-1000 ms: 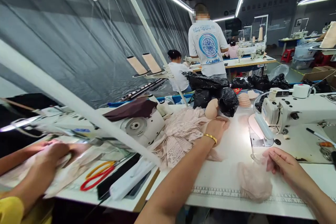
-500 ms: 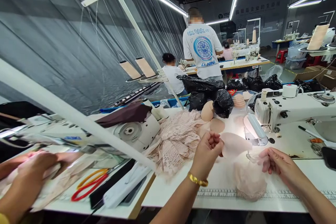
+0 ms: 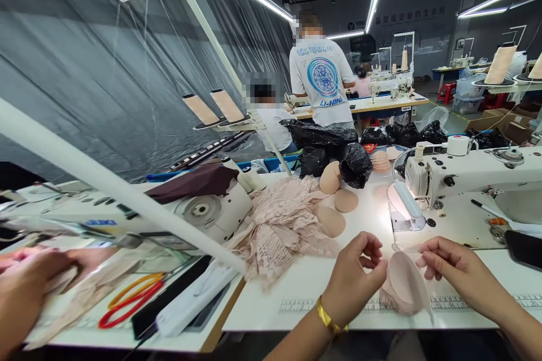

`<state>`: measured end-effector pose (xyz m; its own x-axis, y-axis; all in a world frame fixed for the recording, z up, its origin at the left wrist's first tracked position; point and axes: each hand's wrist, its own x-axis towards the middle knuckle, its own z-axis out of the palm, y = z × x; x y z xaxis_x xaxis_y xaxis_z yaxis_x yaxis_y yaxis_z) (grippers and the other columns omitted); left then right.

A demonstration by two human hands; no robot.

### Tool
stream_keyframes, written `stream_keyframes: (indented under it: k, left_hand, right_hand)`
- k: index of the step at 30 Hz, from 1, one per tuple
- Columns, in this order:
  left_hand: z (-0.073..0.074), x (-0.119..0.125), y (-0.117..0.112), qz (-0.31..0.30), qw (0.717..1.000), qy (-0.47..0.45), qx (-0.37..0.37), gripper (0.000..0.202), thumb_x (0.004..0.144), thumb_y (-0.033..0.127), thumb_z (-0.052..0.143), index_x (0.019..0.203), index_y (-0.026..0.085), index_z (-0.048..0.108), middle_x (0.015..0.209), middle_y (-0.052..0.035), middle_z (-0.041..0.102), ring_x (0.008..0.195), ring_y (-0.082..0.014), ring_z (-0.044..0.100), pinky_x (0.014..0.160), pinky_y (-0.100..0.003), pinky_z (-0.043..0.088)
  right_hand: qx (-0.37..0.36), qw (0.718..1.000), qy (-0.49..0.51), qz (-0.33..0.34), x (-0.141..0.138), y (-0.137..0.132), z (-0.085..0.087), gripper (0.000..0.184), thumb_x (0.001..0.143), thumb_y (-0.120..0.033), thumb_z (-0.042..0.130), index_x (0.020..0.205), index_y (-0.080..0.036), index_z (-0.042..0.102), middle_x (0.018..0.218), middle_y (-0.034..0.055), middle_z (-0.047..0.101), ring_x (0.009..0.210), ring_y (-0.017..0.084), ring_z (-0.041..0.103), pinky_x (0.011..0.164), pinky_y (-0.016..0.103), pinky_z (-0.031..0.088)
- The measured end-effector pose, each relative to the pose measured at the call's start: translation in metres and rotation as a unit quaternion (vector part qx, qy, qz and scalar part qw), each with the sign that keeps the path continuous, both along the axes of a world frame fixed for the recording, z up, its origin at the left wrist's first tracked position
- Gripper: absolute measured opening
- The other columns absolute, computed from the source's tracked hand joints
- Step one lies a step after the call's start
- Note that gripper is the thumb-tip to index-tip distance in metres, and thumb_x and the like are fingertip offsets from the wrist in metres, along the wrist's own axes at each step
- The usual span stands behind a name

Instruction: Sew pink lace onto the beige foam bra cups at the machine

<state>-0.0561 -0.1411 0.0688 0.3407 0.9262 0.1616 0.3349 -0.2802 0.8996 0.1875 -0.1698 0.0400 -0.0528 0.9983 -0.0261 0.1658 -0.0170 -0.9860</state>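
Above the desk (image 3: 258,313), before the machine (image 3: 478,172), the left hand's (image 3: 359,273) curled fingers hold a pad (image 3: 403,277); the right hand's (image 3: 455,268) pinch thin cloth (image 3: 389,299) behind it. No joining seam shows; loose pads (image 3: 332,221) and heaped lace (image 3: 279,228) seemingly await work.
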Motion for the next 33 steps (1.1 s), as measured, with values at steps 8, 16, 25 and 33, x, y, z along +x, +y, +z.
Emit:
stream_keyframes:
  k: [8, 16, 25, 33]
  left_hand:
    - [-0.029, 0.032, 0.009, -0.24, 0.899, 0.233, 0.283, 0.058, 0.091, 0.02, 0.068, 0.146, 0.022, 0.049, 0.146, -0.0155, 0.057, 0.133, -0.032, 0.053, 0.113, -0.051, 0.043]
    - [-0.017, 0.022, 0.039, -0.212, 0.966, 0.115, 0.088, 0.012, 0.093, 0.026, 0.066, 0.1, 0.021, 0.074, 0.088, -0.0033, 0.068, 0.083, -0.0177, 0.06, 0.079, -0.028, 0.048]
    - [-0.008, 0.027, 0.041, -0.146, 0.981, 0.089, -0.089, 0.015, 0.084, 0.032, 0.066, 0.082, 0.017, 0.069, 0.074, -0.0005, 0.065, 0.067, -0.0141, 0.055, 0.062, -0.025, 0.042]
    - [0.009, 0.027, 0.063, -0.333, 0.929, 0.071, -0.145, 0.043, 0.07, 0.04, 0.08, 0.104, 0.021, 0.062, 0.085, 0.0007, 0.065, 0.073, -0.0168, 0.06, 0.066, -0.026, 0.047]
  right_hand:
    - [-0.01, 1.0, 0.025, -0.013, -0.001, 0.01, -0.04, 0.046, 0.093, -0.067, 0.063, 0.093, -0.021, 0.071, 0.074, -0.0014, 0.062, 0.068, 0.016, 0.053, 0.062, 0.027, 0.043]
    - [-0.014, 0.999, 0.035, -0.039, 0.006, 0.009, -0.037, 0.05, 0.092, -0.071, 0.061, 0.094, -0.022, 0.073, 0.071, -0.001, 0.064, 0.066, 0.017, 0.055, 0.063, 0.029, 0.045]
    - [0.004, 0.999, -0.022, -0.023, 0.007, -0.007, -0.019, 0.048, 0.094, -0.067, 0.062, 0.103, -0.022, 0.076, 0.075, 0.0025, 0.07, 0.075, 0.023, 0.067, 0.072, 0.034, 0.053]
    - [0.24, 0.954, -0.181, 0.016, 0.001, -0.007, 0.009, 0.019, 0.101, -0.036, 0.06, 0.109, -0.033, 0.077, 0.09, 0.0037, 0.078, 0.078, 0.022, 0.072, 0.07, 0.032, 0.056]
